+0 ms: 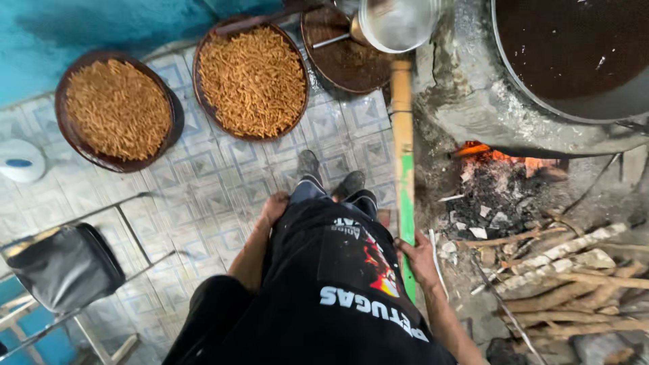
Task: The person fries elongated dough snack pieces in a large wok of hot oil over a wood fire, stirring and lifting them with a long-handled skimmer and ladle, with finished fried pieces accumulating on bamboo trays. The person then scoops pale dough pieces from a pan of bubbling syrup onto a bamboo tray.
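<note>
Right hand (418, 260) gripped the long bamboo pole (403, 169) beside the fire (503, 159); left hand (274, 206) lay loose on knee. Step looked like pausing between stirs; next needs pole lifted toward wok (574, 108).

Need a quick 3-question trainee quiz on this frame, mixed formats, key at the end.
1. True or false: the right hand grips the long wooden pole with the green band.
2. How many round trays hold golden fried sticks? A) one B) two C) four
3. Fill in: the left hand rests on the person's ____.

Key:
1. True. The pole runs up to the metal ladle near the big wok, which sits over the fire.
2. B: the left tray and the middle tray; a third tray looks nearly bare.
3. Knee; it holds nothing.
</note>
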{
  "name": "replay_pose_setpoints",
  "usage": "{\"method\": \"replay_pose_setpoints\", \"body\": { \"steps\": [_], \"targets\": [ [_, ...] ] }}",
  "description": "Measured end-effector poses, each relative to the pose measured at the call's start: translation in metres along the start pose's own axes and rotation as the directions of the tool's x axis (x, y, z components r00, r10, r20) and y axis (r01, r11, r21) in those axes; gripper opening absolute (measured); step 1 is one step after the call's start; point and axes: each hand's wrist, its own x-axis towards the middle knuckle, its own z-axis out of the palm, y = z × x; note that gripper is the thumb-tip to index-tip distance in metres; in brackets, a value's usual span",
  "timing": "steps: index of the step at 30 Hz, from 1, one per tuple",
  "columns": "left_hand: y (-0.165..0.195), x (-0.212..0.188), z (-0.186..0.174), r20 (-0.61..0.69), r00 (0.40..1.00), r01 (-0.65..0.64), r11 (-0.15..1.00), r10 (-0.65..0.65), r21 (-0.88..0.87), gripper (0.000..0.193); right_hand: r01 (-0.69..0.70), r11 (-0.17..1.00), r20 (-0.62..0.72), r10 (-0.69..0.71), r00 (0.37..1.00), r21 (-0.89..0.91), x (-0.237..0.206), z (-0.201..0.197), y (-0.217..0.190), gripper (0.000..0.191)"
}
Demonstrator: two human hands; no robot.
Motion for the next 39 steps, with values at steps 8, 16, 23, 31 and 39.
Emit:
{"method": "replay_pose_setpoints", "body": {
  "steps": [8, 16, 23, 31, 39],
  "targets": [
    [-0.021, -0.052, -0.015, -0.098, 0.969, 0.221, 0.972, -0.228, -0.075, 0.039, 0.36, 0.844, 0.052, -0.371, 0.927, -0.399, 0.045, -0.012, -0.03, 0.04],
    [-0.059, -0.09, -0.015, 0.011, 0.923, 0.35, 0.828, -0.384, -0.438, 0.043, 0.236, 0.55, -0.087, -0.497, 0.863, -0.801, 0.177, 0.019, -0.06, 0.083],
    [-0.048, -0.086, -0.025, 0.168, 0.811, 0.555, 0.647, -0.56, -0.523, 0.044, 0.048, 0.656, -0.237, -0.338, 0.911, -0.753, 0.171, 0.03, -0.076, 0.079],
    [-0.037, 0.029, -0.041, 0.284, 0.886, 0.45, 0.83, -0.367, -0.33, 0.027, 0.153, 0.834, -0.329, -0.369, 0.869, -0.53, 0.05, 0.012, -0.021, 0.083],
    [0.163, 0.153, 0.014, 0.313, 0.888, -0.377, 0.923, 0.337, 0.077, 0.029, 0.057, 0.998, -0.581, -0.033, 0.813, 0.024, 0.057, -0.024, -0.121, 0.037]
  ]
}}
